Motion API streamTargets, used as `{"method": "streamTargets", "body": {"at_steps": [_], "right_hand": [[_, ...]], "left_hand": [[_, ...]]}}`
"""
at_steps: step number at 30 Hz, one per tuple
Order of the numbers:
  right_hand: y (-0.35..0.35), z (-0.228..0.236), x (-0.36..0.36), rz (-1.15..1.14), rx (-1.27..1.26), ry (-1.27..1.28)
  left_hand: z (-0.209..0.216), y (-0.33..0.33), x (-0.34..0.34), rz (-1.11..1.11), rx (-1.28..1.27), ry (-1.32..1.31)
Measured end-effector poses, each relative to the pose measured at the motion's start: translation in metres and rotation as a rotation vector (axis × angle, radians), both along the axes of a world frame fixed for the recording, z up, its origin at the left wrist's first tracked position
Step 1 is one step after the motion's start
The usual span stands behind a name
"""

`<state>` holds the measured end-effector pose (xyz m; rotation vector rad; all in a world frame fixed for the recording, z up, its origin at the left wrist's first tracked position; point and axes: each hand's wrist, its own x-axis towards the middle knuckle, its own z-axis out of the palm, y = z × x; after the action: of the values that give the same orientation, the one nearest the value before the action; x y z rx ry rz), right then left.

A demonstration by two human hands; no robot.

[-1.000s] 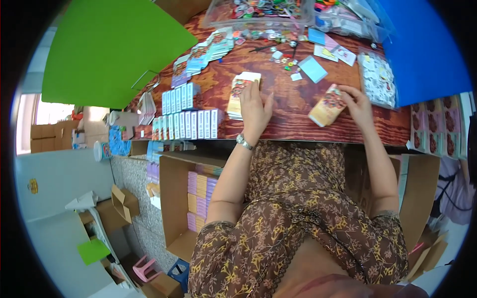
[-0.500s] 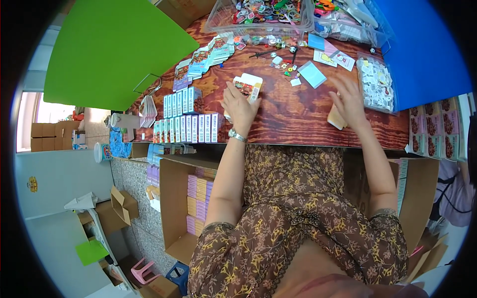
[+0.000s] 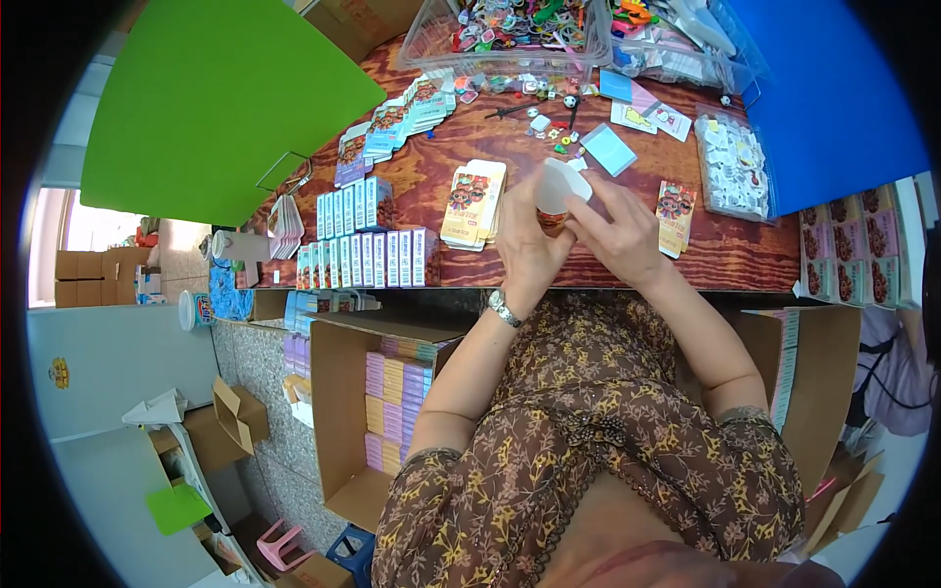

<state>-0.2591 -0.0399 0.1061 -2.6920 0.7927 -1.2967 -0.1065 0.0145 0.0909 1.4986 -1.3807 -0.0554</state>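
Observation:
Between my hands, above the table's front part, is a small printed carton with its white inside showing through the open upper end. My left hand is closed around its left side. The fingers of my right hand grip it from the right, near the open rim. Just left of my left hand lies a stack of flat yellow cartons. To the right of my right hand is another flat yellow carton piece.
Finished-looking small boxes stand in rows at left, with fanned flat cartons behind. Clear bins of trinkets sit at the back. A bag of white pieces lies right, below a blue panel. Small charms lie mid-table.
My left hand has left the carton stack and my right hand has come in from the right. Together they now hold one carton, opened out into a tube.

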Motion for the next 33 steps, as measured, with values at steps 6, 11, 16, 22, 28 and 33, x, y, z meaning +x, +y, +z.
{"method": "streamTargets", "body": {"at_steps": [6, 11, 16, 22, 28, 33], "right_hand": [[0.005, 0.011, -0.012, 0.146, 0.680, -0.232], [-0.002, 0.005, -0.009, 0.223, 1.232, -0.567], [0.009, 0.020, -0.006, 0.175, 0.957, -0.468], [0.007, 0.017, -0.011, 0.085, 0.937, -0.402], [0.017, 0.022, -0.014, 0.080, 0.563, -0.236], [0.035, 0.005, -0.008, -0.013, 0.477, -0.201]], "left_hand": [[-0.001, 0.006, -0.002, -0.098, 0.018, -0.171], [0.001, 0.007, -0.010, -0.054, 0.005, -0.283], [0.000, 0.008, -0.009, -0.070, -0.018, -0.339], [-0.004, 0.008, -0.013, -0.058, -0.034, -0.452], [-0.002, 0.008, -0.015, -0.022, 0.018, -0.486], [-0.002, 0.006, -0.019, 0.004, 0.001, -0.450]]}}
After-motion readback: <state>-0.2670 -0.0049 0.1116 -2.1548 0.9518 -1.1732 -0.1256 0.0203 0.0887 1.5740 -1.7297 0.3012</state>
